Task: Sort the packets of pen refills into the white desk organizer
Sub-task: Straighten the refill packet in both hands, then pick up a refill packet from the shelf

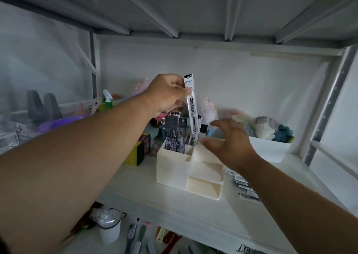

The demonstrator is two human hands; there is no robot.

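Observation:
A white desk organizer [174,168] stands on the white shelf, stepped, with tall back compartments and a low front tray. Several dark refill packets [175,135] stand upright in its back left compartment. My left hand [166,93] pinches the top of a white refill packet [191,102] and holds it upright, its lower end in the organizer's back compartment. My right hand [228,143] hovers with spread fingers over the organizer's right side, holding nothing. More refill packets [246,186] lie flat on the shelf to the right of the organizer, partly hidden by my right arm.
Small coloured boxes [139,149] stand left of the organizer. Soft toys [271,128] sit in a white bin [271,149] at the back right. A spray bottle [107,99] and a purple bowl [58,124] are at the left. The lower shelf holds a cup [109,230] and utensils.

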